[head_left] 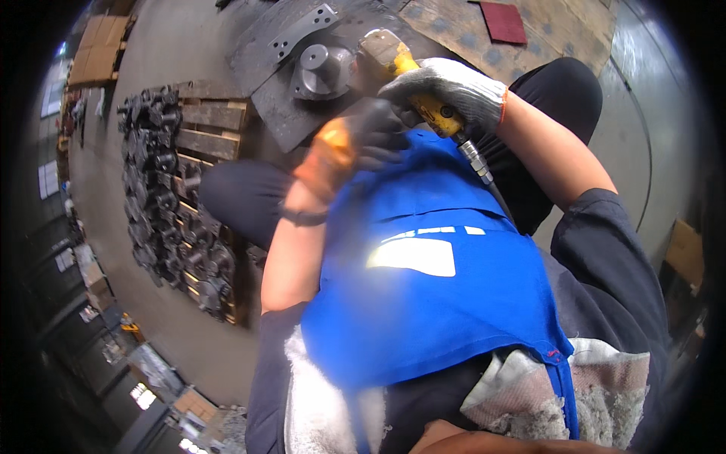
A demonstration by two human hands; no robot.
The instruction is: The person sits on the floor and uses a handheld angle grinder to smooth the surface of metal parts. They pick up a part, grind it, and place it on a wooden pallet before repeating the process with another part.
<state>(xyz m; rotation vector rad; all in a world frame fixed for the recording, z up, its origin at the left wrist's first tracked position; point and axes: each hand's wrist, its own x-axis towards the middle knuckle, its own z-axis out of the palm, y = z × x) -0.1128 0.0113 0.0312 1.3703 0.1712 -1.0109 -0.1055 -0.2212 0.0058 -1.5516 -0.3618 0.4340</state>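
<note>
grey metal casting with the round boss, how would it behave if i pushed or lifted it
The grey metal casting is probably heavy for its size, given its thick round boss. It should feel stiff, since it looks like solid metal. Its broad flange seems to lie flat, so it would likely slide rather than roll.

Yellow tool (434, 113), white right glove (463, 88), orange-and-black left glove (354, 142), blue apron (491, 291), grey casting (322, 73), dark-red pad (504, 23)

One yellow power tool (435, 113), silver coupling (475, 160) at its rear, slanting, head beside one dull-grey metal casting (325, 73), the latter boss-up on a dark plate (274, 110).
</note>
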